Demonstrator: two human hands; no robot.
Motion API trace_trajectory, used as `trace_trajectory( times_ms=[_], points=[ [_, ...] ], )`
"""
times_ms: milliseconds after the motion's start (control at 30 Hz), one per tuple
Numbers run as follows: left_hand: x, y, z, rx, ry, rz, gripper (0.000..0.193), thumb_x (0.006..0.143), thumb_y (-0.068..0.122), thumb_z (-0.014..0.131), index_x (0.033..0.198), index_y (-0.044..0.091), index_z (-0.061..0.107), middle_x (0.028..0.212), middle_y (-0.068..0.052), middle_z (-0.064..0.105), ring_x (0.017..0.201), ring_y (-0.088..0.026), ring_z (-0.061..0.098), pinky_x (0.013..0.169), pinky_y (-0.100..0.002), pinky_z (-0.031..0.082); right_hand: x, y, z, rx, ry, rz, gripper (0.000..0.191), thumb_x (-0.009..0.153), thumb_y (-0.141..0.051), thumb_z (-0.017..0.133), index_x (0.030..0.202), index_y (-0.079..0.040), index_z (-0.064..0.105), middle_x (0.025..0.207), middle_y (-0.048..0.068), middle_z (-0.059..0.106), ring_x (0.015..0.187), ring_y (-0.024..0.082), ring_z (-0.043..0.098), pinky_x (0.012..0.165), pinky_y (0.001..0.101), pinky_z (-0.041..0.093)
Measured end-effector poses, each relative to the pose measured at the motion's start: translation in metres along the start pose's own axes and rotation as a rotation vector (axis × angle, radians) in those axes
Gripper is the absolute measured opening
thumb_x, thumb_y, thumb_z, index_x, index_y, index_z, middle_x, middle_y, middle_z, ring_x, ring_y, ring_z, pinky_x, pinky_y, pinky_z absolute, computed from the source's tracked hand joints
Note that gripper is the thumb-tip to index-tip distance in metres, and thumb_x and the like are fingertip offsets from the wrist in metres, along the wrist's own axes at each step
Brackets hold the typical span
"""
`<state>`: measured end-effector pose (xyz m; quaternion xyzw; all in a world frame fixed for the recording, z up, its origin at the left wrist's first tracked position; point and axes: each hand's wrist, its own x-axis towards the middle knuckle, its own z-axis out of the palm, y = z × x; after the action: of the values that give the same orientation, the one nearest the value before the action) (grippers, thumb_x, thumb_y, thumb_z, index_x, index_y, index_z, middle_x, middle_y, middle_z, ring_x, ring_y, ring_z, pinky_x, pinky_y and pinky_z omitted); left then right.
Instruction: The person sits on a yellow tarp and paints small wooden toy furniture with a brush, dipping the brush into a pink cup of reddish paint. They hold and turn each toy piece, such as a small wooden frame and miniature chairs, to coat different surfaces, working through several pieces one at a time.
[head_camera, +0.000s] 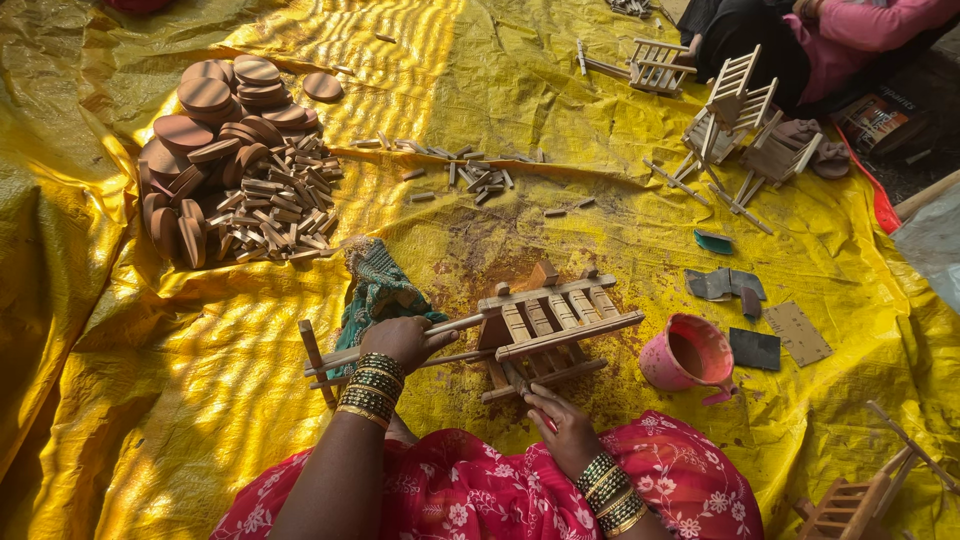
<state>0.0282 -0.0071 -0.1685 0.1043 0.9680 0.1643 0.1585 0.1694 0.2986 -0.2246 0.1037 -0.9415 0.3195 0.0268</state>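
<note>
A small slatted wooden cart frame (545, 320) lies on the yellow sheet (200, 360) in front of me. My left hand (402, 340) grips its long front poles (330, 360), near a green cloth (380, 290). My right hand (560, 425) sits under the frame's near side, fingers closed on a thin stick-like tool that is mostly hidden. Both wrists wear stacked bangles. My lap is covered in red flowered fabric (480, 495).
A heap of round wooden discs and short sticks (235, 160) lies at the left. A pink cup (690, 352) and sandpaper pieces (770, 335) are at the right. Finished wooden frames (735, 110) lie by another person in pink (850, 30) at the top right.
</note>
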Motion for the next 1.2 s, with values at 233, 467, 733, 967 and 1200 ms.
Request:
trace_trajectory(
  times_ms=[233, 467, 733, 967, 1200],
  points=[
    [0.0, 0.0, 0.0, 0.008, 0.009, 0.013, 0.079, 0.087, 0.086, 0.039, 0.097, 0.018, 0.078, 0.083, -0.008, 0.075, 0.079, -0.026, 0.074, 0.072, -0.047, 0.06, -0.007, 0.003, -0.003, -0.005, -0.002, 0.058, 0.029, 0.097, -0.018, 0.065, 0.124, -0.006, 0.066, 0.128, 0.015, 0.07, 0.115, 0.026, 0.072, 0.097, 0.0367, 0.061],
    [0.0, -0.002, 0.002, -0.012, 0.035, 0.021, 0.077, 0.087, 0.085, 0.041, 0.097, 0.017, 0.078, 0.084, -0.009, 0.076, 0.082, -0.028, 0.074, 0.075, -0.048, 0.06, -0.012, 0.003, -0.026, 0.085, 0.275, 0.077, 0.021, 0.095, -0.021, 0.068, 0.107, -0.003, 0.068, 0.118, 0.016, 0.076, 0.097, 0.025, 0.08, 0.078, 0.0357, 0.066],
    [-0.004, 0.001, -0.003, -0.036, 0.051, 0.015, 0.073, 0.087, 0.083, 0.044, 0.093, 0.018, 0.078, 0.083, -0.009, 0.076, 0.08, -0.029, 0.074, 0.073, -0.048, 0.059, -0.016, -0.01, -0.022, -0.025, 0.307, -0.026, 0.023, 0.094, -0.016, 0.071, 0.111, -0.002, 0.071, 0.111, 0.017, 0.077, 0.098, 0.026, 0.077, 0.081, 0.0358, 0.063],
    [-0.004, -0.006, 0.009, -0.018, 0.069, 0.032, 0.076, 0.088, 0.086, 0.043, 0.09, 0.018, 0.078, 0.08, -0.01, 0.075, 0.076, -0.03, 0.074, 0.071, -0.048, 0.059, -0.033, 0.003, -0.013, 0.124, 0.117, 0.12, 0.024, 0.096, -0.017, 0.064, 0.114, -0.002, 0.069, 0.121, 0.019, 0.074, 0.087, 0.024, 0.079, 0.061, 0.0316, 0.068],
    [-0.005, -0.003, 0.005, -0.048, 0.096, 0.032, 0.076, 0.085, 0.087, 0.044, 0.09, 0.019, 0.078, 0.081, -0.01, 0.075, 0.078, -0.031, 0.073, 0.071, -0.05, 0.058, -0.027, 0.015, -0.04, -0.035, 0.31, 0.261, 0.024, 0.102, -0.017, 0.064, 0.118, 0.0, 0.07, 0.116, 0.021, 0.075, 0.091, 0.027, 0.078, 0.069, 0.0333, 0.066]
  ],
)
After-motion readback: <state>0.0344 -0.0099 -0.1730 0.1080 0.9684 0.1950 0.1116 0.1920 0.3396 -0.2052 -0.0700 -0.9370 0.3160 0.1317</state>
